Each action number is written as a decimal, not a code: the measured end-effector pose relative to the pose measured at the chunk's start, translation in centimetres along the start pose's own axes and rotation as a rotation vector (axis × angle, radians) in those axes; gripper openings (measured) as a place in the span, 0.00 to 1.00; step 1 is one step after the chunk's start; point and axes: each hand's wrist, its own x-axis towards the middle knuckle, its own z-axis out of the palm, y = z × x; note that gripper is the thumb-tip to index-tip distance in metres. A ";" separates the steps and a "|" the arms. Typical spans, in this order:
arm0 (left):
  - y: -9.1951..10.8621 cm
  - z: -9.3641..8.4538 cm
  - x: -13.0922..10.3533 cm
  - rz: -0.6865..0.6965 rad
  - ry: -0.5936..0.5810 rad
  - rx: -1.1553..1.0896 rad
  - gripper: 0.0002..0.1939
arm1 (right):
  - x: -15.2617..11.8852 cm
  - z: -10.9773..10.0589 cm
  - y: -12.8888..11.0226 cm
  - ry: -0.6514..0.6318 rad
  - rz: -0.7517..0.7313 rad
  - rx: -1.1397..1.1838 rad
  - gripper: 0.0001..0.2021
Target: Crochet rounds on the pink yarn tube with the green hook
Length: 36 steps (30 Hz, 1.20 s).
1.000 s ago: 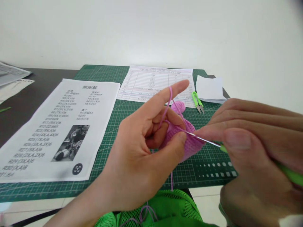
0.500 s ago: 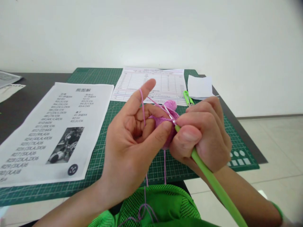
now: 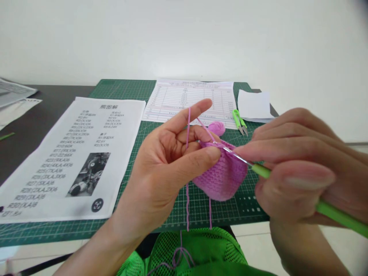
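My left hand (image 3: 172,165) pinches the upper edge of a pink crochet piece (image 3: 221,176) between thumb and fingers. Its index finger points up and out, with pink yarn (image 3: 188,130) looped over it and running down to the work. My right hand (image 3: 299,172) grips the green handle of a crochet hook (image 3: 261,170). The hook's silver shaft lies along the top edge of the crochet piece, its tip at the yarn by my left fingertips. Two strands of yarn hang below the piece toward my lap.
Behind the work sit a small pink yarn ball (image 3: 216,128) and green thread snips (image 3: 240,122). A printed pattern sheet (image 3: 66,153) lies left on the green cutting mat (image 3: 172,214). A table sheet (image 3: 189,99) and white paper (image 3: 254,104) lie at the back. Green mesh fabric (image 3: 198,245) is below.
My right hand has moved right and tipped the hook flatter, drawing back from my left hand. More of the crochet piece shows now. The whole view has shifted slightly.
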 end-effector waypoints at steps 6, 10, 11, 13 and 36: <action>-0.5 -0.4 0.4 0.038 -0.065 0.047 0.28 | -0.3 -0.6 0.3 0.064 0.144 -0.003 0.12; -0.5 -0.6 0.5 0.054 -0.090 0.061 0.28 | -1.1 -1.4 1.4 -0.045 0.159 0.056 0.15; -0.5 -0.6 0.5 0.053 -0.092 0.077 0.28 | -1.3 -1.5 1.8 -0.068 0.132 0.086 0.18; -0.5 -0.5 0.3 0.047 -0.101 0.112 0.29 | -2.0 -1.3 2.3 -0.066 0.124 0.150 0.24; -1.4 0.1 0.0 0.118 -0.035 0.247 0.30 | -1.3 1.5 0.4 0.121 0.171 -0.039 0.20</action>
